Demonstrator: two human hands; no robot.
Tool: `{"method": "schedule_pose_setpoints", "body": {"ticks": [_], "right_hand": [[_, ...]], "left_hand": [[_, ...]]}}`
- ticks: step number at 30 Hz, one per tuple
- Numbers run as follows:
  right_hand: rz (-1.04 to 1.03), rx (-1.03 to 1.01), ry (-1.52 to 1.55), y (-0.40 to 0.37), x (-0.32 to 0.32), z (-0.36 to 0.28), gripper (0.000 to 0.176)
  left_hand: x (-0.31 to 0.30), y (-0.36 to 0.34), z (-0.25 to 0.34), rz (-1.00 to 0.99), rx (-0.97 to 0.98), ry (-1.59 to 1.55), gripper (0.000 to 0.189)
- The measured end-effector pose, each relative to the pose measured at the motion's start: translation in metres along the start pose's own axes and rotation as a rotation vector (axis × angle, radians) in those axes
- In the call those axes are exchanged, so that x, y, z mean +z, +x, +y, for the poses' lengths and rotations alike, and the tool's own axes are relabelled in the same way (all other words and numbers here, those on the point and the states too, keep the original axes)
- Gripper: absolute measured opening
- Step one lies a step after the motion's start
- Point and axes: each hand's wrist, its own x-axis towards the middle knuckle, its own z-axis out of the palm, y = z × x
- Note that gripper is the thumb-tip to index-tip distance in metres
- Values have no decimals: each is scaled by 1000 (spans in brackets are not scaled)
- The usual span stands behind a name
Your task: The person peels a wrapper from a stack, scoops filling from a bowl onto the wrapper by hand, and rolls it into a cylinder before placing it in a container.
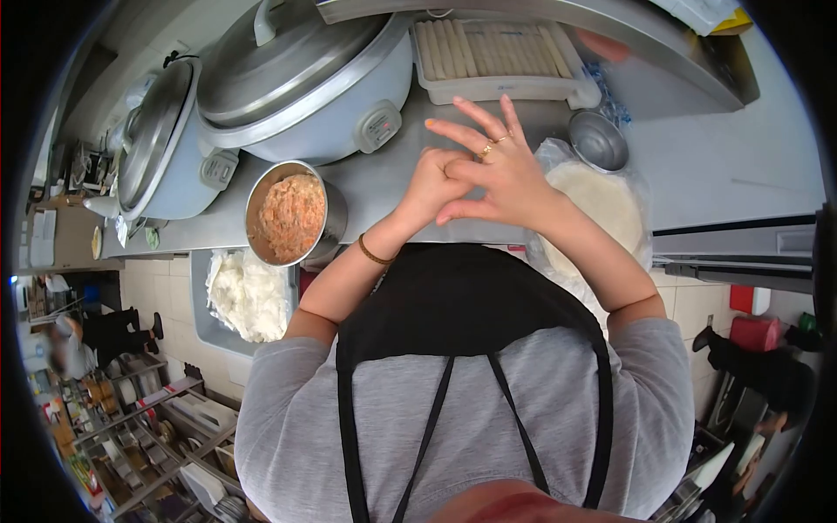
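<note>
My left hand [429, 185], with a brown bracelet on its wrist, is closed around a finger of my right hand. My right hand [504, 170] wears rings, and its other fingers are spread in the air. Both hands are over the front of the steel counter [384, 187]. To their left is a metal pot [331, 218] of orange-pink minced filling [289, 218]. On the right, round pale wrapper sheets [602, 205] lie on clear plastic, with a small metal bowl [598, 141] at their far edge. Behind the hands, a white tray [501, 90] holds rows of pale rolls [488, 50].
Two large lidded cookers [301, 113] [161, 152] stand at the back left. Below the counter edge at left is a grey tub [222, 327] of white shredded or crumpled food [248, 296]. A steel shelf [567, 13] overhangs the back. Other people [118, 338] [767, 375] are at both sides.
</note>
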Motion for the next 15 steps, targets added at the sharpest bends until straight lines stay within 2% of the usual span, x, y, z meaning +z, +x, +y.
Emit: {"method": "schedule_pose_setpoints", "body": {"ticks": [2, 3, 4, 5, 6, 8, 9, 11, 12, 14, 15], "right_hand": [[-25, 52, -18, -1, -1, 6, 40], [-24, 60, -18, -2, 1, 11, 40], [92, 163, 317, -5, 4, 20, 39], [206, 263, 654, -9, 8, 27, 40], [202, 259, 657, -17, 13, 32, 40], [66, 594, 702, -38, 28, 47, 43], [66, 590, 704, -49, 38, 52, 43], [39, 779, 1031, -66, 53, 60, 40], [38, 778, 1034, -65, 50, 59, 40], [68, 941, 1264, -63, 40, 57, 32], [71, 939, 1266, -58, 34, 56, 32]], "left_hand": [[1, 2, 0, 21, -31, -39, 13], [0, 5, 7, 98, -38, -111, 11], [-3, 8, 12, 181, -44, -184, 10], [-25, 13, 12, 11, -90, -192, 19], [-29, 17, 16, 17, -90, -192, 19], [-37, 23, 21, 388, 70, -655, 30], [-45, 23, 15, 391, 73, -652, 30], [-61, 18, -6, 534, 63, -1231, 34], [-63, 15, -10, 536, 64, -1229, 34], [-64, 6, -21, 756, -179, -1463, 30], [-69, -6, -43, 665, -187, -1465, 28]]}}
